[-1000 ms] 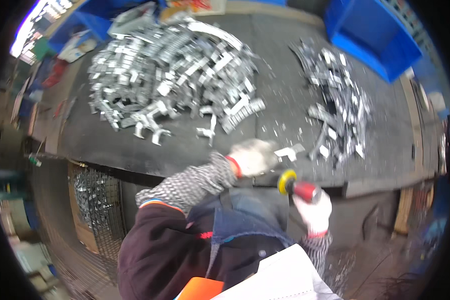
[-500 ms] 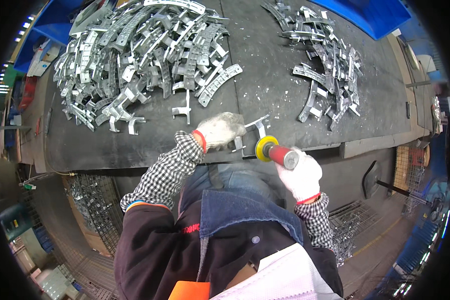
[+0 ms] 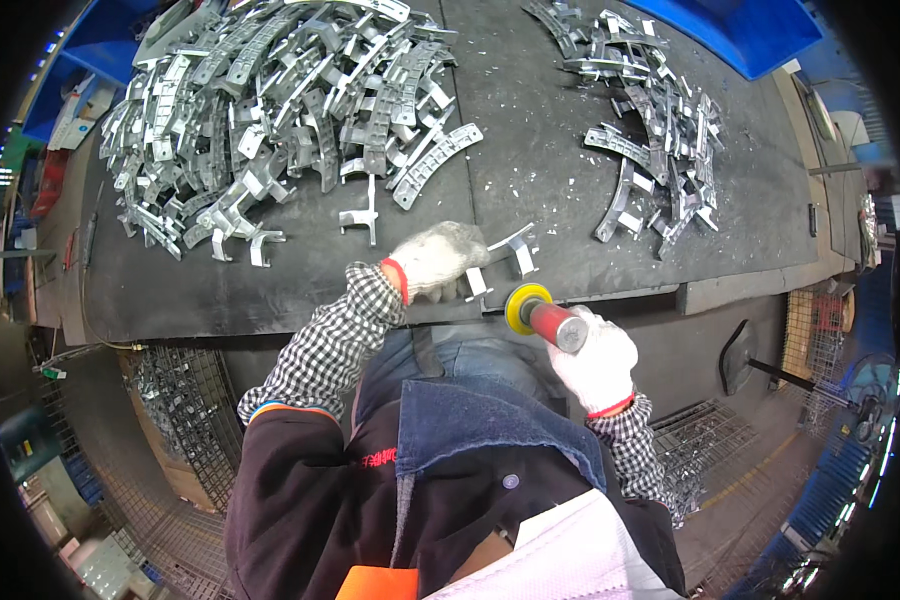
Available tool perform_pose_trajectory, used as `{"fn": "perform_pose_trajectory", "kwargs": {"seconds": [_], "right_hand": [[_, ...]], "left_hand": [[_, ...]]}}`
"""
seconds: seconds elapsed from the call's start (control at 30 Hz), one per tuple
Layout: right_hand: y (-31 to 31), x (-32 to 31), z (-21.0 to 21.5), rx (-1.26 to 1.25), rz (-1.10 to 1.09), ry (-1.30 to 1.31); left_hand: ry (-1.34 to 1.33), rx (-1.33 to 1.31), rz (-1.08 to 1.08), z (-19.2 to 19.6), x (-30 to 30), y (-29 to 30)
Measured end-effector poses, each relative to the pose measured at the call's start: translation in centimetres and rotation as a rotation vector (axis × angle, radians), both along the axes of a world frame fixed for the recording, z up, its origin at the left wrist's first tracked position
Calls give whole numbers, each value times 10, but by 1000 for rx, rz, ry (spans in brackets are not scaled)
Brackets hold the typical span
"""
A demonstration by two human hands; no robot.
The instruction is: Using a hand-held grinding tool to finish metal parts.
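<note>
While a metal bracket (image 3: 522,259) is pinched by the left hand (image 3: 440,260) above the near edge of the black table (image 3: 760,235), the red disc tool (image 3: 558,327), gripped in the right hand (image 3: 600,368), has been drawn clear; working contact is apparently interrupted.

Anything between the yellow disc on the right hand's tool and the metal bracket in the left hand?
Nothing visible. In this view the yellow disc on the red tool in the right hand sits just below the metal bracket's right prong; the left hand grips the other end, outside that gap.
</note>
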State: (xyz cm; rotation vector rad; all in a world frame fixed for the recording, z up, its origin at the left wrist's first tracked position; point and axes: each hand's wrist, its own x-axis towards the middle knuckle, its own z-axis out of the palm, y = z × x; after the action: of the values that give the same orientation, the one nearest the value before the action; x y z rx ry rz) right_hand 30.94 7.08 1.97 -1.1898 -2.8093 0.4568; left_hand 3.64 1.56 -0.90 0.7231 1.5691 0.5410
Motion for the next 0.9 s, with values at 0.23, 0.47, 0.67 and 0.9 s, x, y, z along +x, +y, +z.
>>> {"fn": "perform_pose_trajectory", "kwargs": {"seconds": [0.23,0.47,0.67,0.9], "right_hand": [[3,-41,26,-31,130,88],[-2,-27,19,29,212,126],[-1,-43,26,30,221,135],[3,-21,32,-12,320,89]], "left_hand": [[-62,126,26,-8,5,-4],[-26,53,25,-3,10,-2],[16,105,-15,-5,6,-3],[-139,69,35,-13,-1,-3]]}}
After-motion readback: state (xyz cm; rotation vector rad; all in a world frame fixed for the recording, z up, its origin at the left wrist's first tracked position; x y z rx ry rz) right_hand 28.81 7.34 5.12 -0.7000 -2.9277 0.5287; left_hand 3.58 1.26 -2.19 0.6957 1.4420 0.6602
